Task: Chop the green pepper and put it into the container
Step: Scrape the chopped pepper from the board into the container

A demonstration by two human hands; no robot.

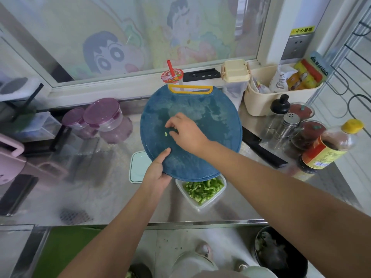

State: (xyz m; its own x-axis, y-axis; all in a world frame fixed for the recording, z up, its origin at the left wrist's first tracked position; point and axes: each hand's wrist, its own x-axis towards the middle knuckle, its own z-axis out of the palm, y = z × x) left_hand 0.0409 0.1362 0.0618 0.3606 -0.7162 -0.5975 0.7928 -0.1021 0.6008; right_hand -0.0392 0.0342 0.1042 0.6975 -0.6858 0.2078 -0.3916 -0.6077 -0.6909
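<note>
The left hand (158, 174) is clamped on the near edge of the blue cutting board (210, 121), thumb on top. The right hand (187, 133) is laid on the board, fingers bent beside a pepper scrap (166, 134); whether anything is pinched cannot be told. Chopped green pepper (202, 190) is held in the container (202, 206) under the board's near rim.

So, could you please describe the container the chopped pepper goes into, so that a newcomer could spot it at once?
Start at the round blue cutting board with the yellow handle, in the middle of the steel counter. Partly under its near edge sits a clear square plastic container. Unlike the purple-lidded tubs to the left, it is open and holds green pepper pieces.
</note>
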